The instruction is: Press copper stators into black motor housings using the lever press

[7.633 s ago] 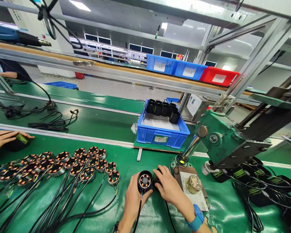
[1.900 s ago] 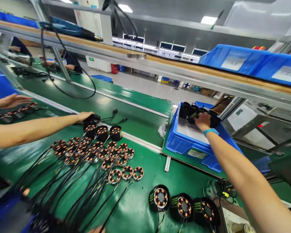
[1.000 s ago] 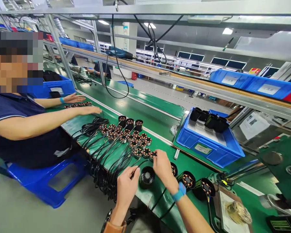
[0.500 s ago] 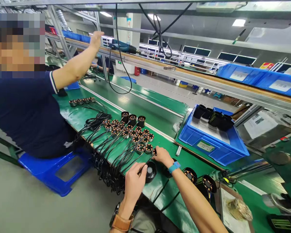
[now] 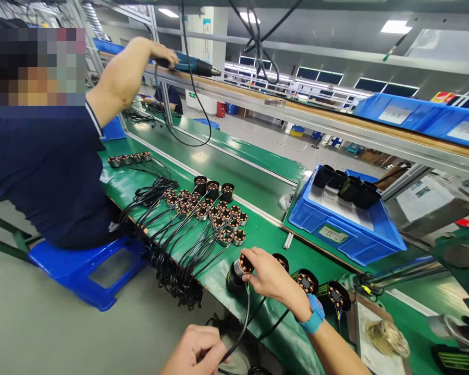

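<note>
Stator tight between fingers of right hand, over black housing (cable in closed fingers of left hand).

Seen from here, a long green workbench runs below a wood-topped shelf. Beyond the shelf stands a white pillar, with pale grey floor past it. Dark windows line the wall behind the shelf; above it glow ceiling lights.

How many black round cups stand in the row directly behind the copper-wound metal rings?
3: the left cup, the middle cup and the right cup, side by side near the pale metal rail. None appears hidden.
</note>
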Available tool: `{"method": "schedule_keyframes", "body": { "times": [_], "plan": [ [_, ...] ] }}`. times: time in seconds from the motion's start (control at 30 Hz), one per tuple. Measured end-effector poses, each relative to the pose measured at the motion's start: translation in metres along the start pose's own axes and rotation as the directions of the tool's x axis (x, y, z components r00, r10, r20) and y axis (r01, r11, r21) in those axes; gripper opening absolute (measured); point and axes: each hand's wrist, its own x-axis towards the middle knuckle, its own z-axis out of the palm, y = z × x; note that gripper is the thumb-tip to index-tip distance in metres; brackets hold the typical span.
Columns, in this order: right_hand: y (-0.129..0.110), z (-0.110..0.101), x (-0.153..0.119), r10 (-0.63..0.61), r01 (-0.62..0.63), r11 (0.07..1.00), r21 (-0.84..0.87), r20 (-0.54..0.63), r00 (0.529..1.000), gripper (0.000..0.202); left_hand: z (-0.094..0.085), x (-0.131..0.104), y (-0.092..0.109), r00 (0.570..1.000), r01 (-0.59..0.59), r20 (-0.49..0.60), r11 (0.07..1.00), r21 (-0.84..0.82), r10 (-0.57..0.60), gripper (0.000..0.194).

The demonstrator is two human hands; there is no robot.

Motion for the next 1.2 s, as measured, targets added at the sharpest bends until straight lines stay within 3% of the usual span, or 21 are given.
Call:
{"method": "schedule_keyframes", "body": {
  "times": [0.07, 0.13, 0.2, 0.27, 0.33, 0.47, 0.67, 0.83, 0.97, 1.13, 1.2],
  "plan": [
    [-0.001, 0.011, 0.001, -0.008, 0.009, 1.0, -0.012, 0.043, 0.999, 0.052, -0.001, 0.014, -0.014, 0.977, 0.207, 0.069, 0.975, -0.082, -0.202, 0.055],
    [0.0, 0.017, 0.001, -0.015, 0.016, 1.0, -0.009, 0.048, 0.999, 0.052, 0.002, 0.036, -0.025, 0.958, 0.273, -0.044, 0.948, -0.165, -0.284, 0.047],
    [0.001, 0.019, 0.001, -0.026, 0.027, 1.0, -0.008, 0.049, 0.998, 0.051, 0.009, 0.062, -0.032, 0.934, 0.149, -0.305, 0.977, -0.15, -0.189, 0.052],
    [0.001, 0.018, -0.001, -0.03, 0.031, 0.999, -0.009, 0.05, 0.998, 0.052, 0.018, 0.089, -0.035, 0.882, -0.015, -0.471, 0.999, -0.043, -0.008, 0.073],
    [-0.001, 0.018, -0.003, -0.026, 0.026, 1.0, -0.016, 0.053, 0.998, 0.053, 0.026, 0.11, -0.038, 0.869, -0.113, -0.483, 0.993, 0.022, 0.11, 0.083],
    [-0.008, 0.019, -0.01, -0.026, 0.028, 0.998, -0.05, 0.04, 0.999, 0.053, 0.03, 0.126, -0.044, 0.892, -0.157, -0.422, 0.987, 0.041, 0.159, 0.066],
    [-0.03, 0.022, -0.021, -0.177, 0.177, 0.975, -0.135, 0.009, 0.984, 0.041, 0.012, 0.097, -0.051, 0.866, -0.241, -0.395, 0.948, 0.209, 0.307, 0.064],
    [-0.06, 0.031, -0.034, -0.232, 0.231, 0.972, -0.048, -0.03, 0.972, 0.045, -0.002, 0.056, -0.047, 0.826, -0.223, -0.449, 0.929, 0.295, 0.341, 0.064],
    [-0.081, 0.035, -0.047, -0.295, 0.293, 0.956, -0.037, -0.075, 0.953, 0.044, -0.01, 0.024, -0.034, 0.805, -0.187, -0.484, 0.921, 0.342, 0.343, 0.067],
    [-0.092, 0.018, -0.063, -0.369, 0.374, 0.915, 0.153, -0.061, 0.927, 0.054, -0.013, -0.006, -0.007, 0.846, -0.156, -0.438, 0.927, 0.342, 0.304, 0.065],
    [-0.091, 0.015, -0.07, -0.347, 0.351, 0.92, 0.175, -0.051, 0.936, 0.066, -0.012, -0.014, 0.001, 0.836, -0.16, -0.446, 0.918, 0.362, 0.321, 0.068]
  ]
}}
